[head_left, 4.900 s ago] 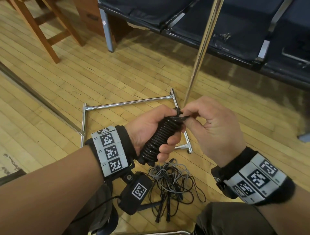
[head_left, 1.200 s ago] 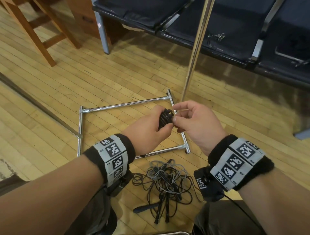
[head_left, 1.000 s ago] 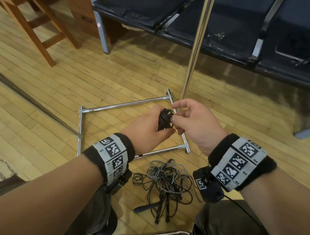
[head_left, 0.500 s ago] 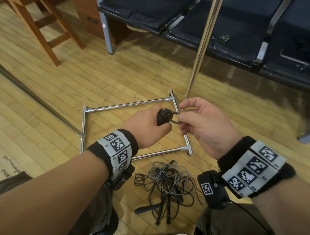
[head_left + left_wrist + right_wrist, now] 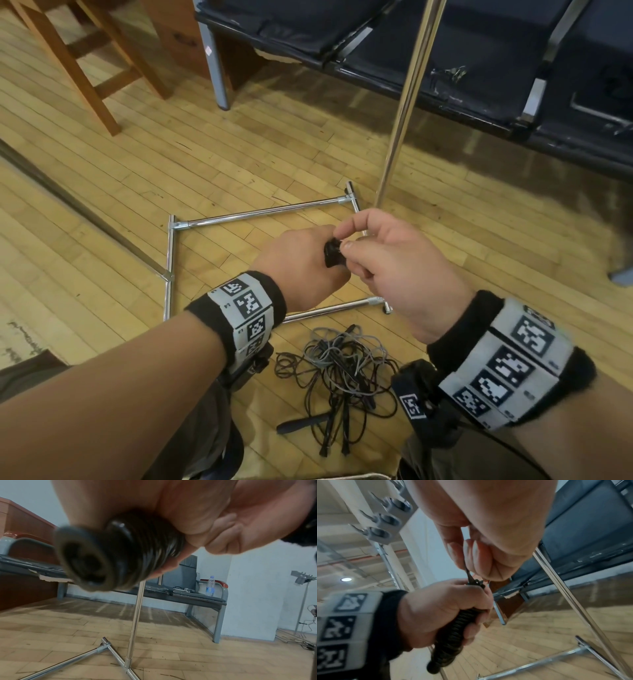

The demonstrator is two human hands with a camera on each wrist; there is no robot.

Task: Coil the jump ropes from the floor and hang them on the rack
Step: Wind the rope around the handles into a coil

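At the centre of the head view the left hand (image 5: 298, 263) is wrapped round a tightly coiled black jump rope (image 5: 453, 632), fingers curled about the bundle. The right hand (image 5: 387, 270) pinches what looks like the rope's loose end (image 5: 468, 573) between thumb and fingertips at the coil's top. More tangled ropes (image 5: 342, 366) lie on the floor low in the frame, just below the chrome rack base (image 5: 260, 214)
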